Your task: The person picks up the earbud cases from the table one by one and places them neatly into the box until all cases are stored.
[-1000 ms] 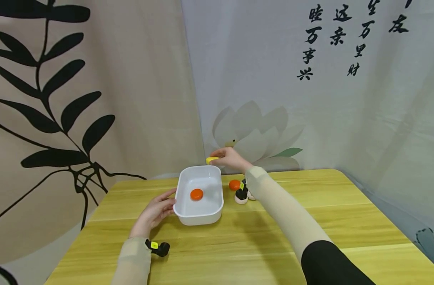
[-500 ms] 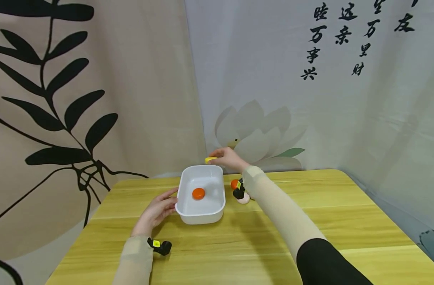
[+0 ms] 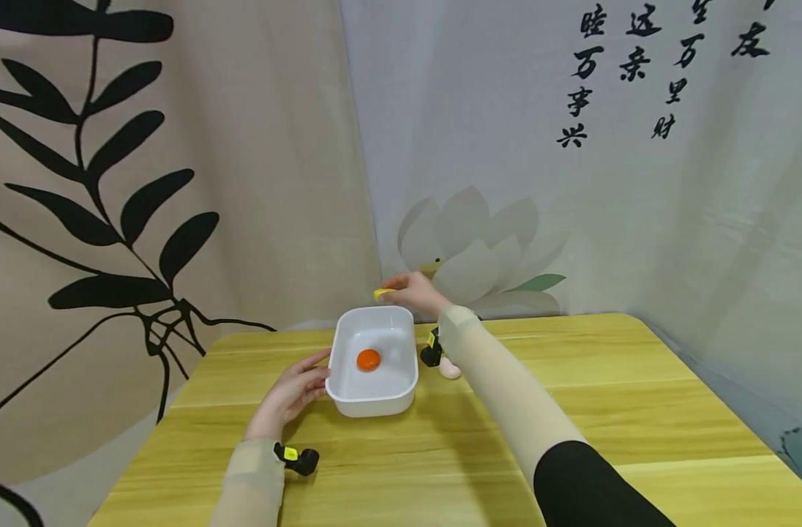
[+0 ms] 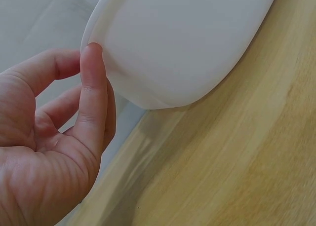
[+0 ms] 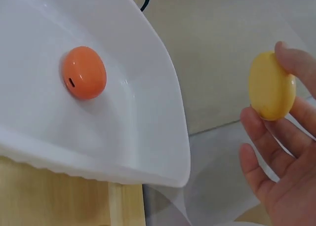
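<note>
Yellow oval [image 5: 271,85], white tub [image 3: 392,340] — hands [image 3: 292,391] [image 3: 419,293] hold one each — wooden table [image 3: 638,395], printed curtain [image 3: 282,161] behind.

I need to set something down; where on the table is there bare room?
Widest: the table right of the right arm, out to the edge. Also bare: left of that arm, on the near side of the dish, and left of the left hand. Crowded: just right of the dish, by the pink piece.

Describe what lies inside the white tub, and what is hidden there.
One orange oval piece lies on the bottom of the white tub, with a small dark mark showing on it. The bottom directly beneath it is covered and cannot be seen.
</note>
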The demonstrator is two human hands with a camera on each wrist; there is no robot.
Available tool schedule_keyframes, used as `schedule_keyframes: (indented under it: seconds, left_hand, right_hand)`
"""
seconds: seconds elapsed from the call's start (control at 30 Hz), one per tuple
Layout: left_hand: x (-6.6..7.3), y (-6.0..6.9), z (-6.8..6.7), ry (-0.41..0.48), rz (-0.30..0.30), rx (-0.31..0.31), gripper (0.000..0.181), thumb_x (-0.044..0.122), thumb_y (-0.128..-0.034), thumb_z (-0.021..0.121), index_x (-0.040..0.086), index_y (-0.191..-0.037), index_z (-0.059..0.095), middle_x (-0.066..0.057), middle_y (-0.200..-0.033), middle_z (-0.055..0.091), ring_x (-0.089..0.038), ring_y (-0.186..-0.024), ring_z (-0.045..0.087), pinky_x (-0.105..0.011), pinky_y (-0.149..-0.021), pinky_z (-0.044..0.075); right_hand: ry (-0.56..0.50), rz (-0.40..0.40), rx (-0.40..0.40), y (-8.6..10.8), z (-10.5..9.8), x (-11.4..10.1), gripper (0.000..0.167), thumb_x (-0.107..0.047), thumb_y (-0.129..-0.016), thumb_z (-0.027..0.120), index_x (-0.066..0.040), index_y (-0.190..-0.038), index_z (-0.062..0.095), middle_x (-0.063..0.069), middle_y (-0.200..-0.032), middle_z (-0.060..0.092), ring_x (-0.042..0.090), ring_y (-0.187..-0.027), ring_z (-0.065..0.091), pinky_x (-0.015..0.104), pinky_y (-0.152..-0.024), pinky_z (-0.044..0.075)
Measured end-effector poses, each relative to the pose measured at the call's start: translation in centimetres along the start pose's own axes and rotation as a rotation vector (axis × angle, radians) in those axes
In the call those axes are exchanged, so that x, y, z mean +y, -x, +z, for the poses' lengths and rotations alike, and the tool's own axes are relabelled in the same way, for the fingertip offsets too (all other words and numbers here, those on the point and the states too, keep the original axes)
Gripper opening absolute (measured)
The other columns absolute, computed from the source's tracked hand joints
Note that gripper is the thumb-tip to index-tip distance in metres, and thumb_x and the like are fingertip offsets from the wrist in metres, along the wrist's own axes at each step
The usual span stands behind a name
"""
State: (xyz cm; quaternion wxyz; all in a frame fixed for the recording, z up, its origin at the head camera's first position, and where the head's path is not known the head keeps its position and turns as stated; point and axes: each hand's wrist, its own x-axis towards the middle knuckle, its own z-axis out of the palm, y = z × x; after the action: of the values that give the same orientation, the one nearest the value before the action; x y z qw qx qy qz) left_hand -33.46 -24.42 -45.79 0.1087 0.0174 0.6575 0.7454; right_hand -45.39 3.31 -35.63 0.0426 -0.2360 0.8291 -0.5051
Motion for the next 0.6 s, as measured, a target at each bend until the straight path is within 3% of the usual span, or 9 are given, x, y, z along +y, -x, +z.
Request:
schedule_keyframes:
  seconds: [0.3, 0.43, 0.6]
  left_hand:
    - [-0.2, 0.1, 0.0, -0.010, 0.019, -0.014, 0.059, 0.003, -0.0965, 0.057, 0.001, -0.150, 0.032, -0.015, -0.107, 0.066, -0.014, -0.080, 0.064, -0.025, -0.074, 0.055]
    - [-0.2, 0.1, -0.1, -0.005, 0.016, -0.006, 0.059, 0.003, -0.0962, 0.057, 0.001, -0.150, 0.032, -0.015, -0.106, 0.066, -0.014, -0.079, 0.064, -0.025, -0.073, 0.055]
    - [-0.2, 0.1, 0.0, -0.004, 0.015, -0.002, 0.058, 0.002, -0.0962, 0.056, 0.001, -0.149, 0.034, -0.015, -0.106, 0.066, -0.016, -0.079, 0.064, -0.026, -0.073, 0.055]
  right_hand:
    - [0.040, 0.028, -0.013, -0.1, 1.7, -0.5, 0.039, -0.024, -0.087, 0.073, -0.006, -0.122, 0.066, 0.008, -0.117, 0.066, 0.024, -0.098, 0.064, 0.037, -0.088, 0.051]
    - [0.007, 0.028, -0.019, -0.3, 2.5, -0.4, 0.040, -0.023, -0.087, 0.073, -0.003, -0.122, 0.065, 0.010, -0.116, 0.066, 0.023, -0.100, 0.063, 0.040, -0.090, 0.051]
    - [-0.009, 0.030, -0.005, -0.5, 3.3, 0.2, 0.042, -0.021, -0.086, 0.074, -0.002, -0.122, 0.064, 0.011, -0.119, 0.065, 0.023, -0.104, 0.060, 0.036, -0.091, 0.050]
